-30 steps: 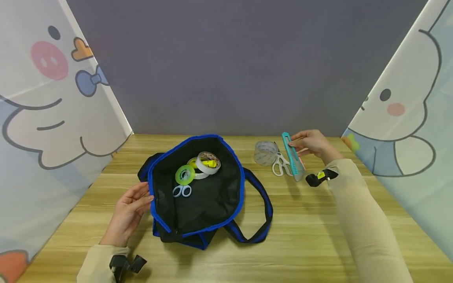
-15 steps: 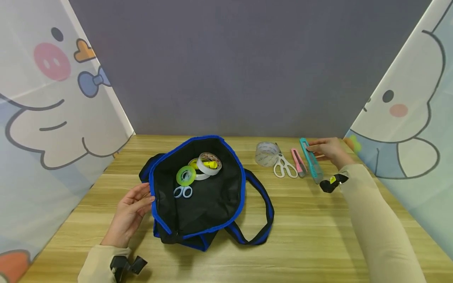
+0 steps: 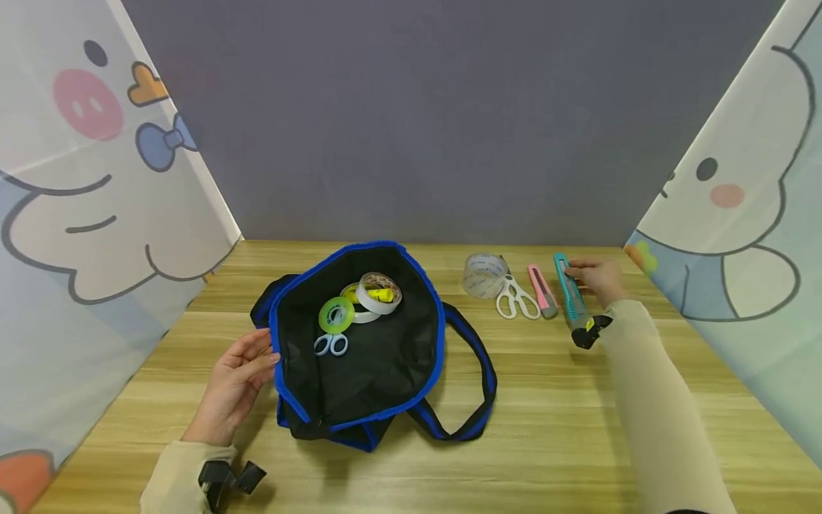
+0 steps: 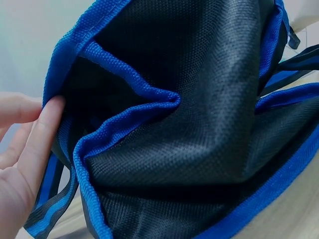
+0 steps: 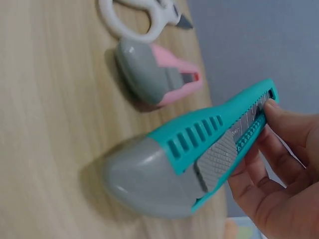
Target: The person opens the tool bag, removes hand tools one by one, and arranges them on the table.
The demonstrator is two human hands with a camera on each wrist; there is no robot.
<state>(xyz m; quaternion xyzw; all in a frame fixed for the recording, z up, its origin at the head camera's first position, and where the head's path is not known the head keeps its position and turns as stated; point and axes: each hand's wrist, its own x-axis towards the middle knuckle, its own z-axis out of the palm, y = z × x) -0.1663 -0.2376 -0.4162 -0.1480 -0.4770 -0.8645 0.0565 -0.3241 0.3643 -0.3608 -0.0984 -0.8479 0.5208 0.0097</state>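
Observation:
My left hand (image 3: 234, 382) pinches the blue-trimmed left rim of a black bag (image 3: 379, 378), thumb on the inner side in the left wrist view. The bag's mouth faces up. Inside lie light-blue-handled scissors (image 3: 330, 345), a green tape roll (image 3: 336, 315), white tape rolls (image 3: 379, 293) and a yellow marker (image 3: 382, 295). Over at the right, my right hand (image 3: 597, 278) grips the narrow end of a teal utility knife (image 5: 199, 134) between thumb and fingers. Its grey end is low over the table. Left of it lies a smaller pink utility knife (image 3: 542, 291).
White-handled scissors (image 3: 516, 298) and a clear tape roll (image 3: 484, 275) lie left of the pink knife. The bag's strap (image 3: 483, 371) loops out on the wooden table (image 3: 546, 421). A grey panel (image 3: 411, 128) stands behind, with printed sheets at both sides.
My right hand has carried the teal utility knife rightward and lowered it to the table, right of the pink knife. My left hand stays on the bag's rim.

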